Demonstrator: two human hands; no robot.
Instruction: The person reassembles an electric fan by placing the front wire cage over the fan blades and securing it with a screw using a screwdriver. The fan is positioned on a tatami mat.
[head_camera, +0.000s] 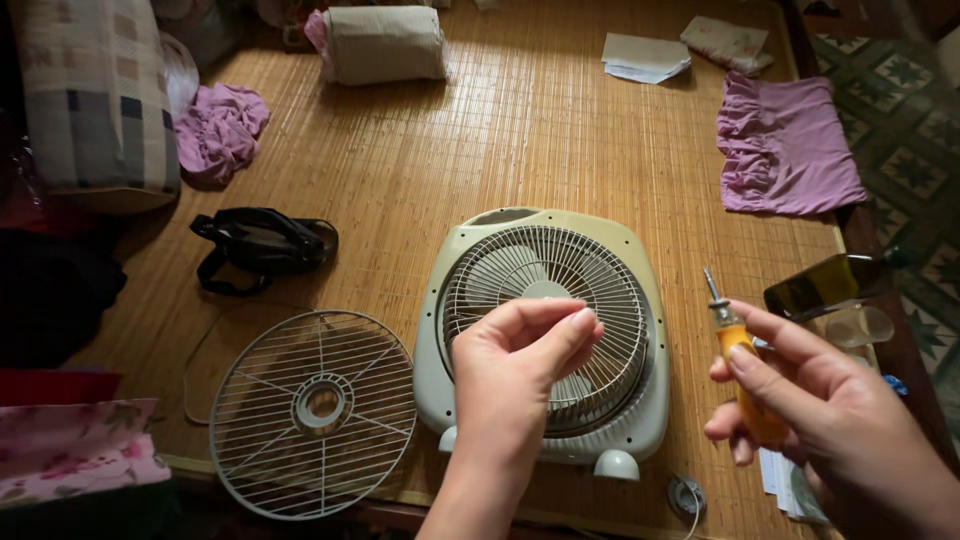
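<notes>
A pale box fan (630, 400) lies flat on the bamboo mat, its wire grille (600, 280) facing up over the blades. My left hand (515, 365) hovers above the grille's middle with thumb and fingertips pinched together; whether something small sits between them is too small to tell. My right hand (820, 410) is at the fan's right side, gripping a yellow-handled screwdriver (735, 345) with its metal tip pointing up and away. A detached round wire grille (315, 410) lies on the mat to the left of the fan.
A black strap bag (262, 243) lies beyond the loose grille. Purple cloths (785, 145) (218, 130), a rolled bundle (385, 43), papers (645, 55) and a checked cushion (95, 95) ring the mat (480, 150). A dark bottle (825, 283) lies at right. A small round part (686, 494) sits near the fan's foot.
</notes>
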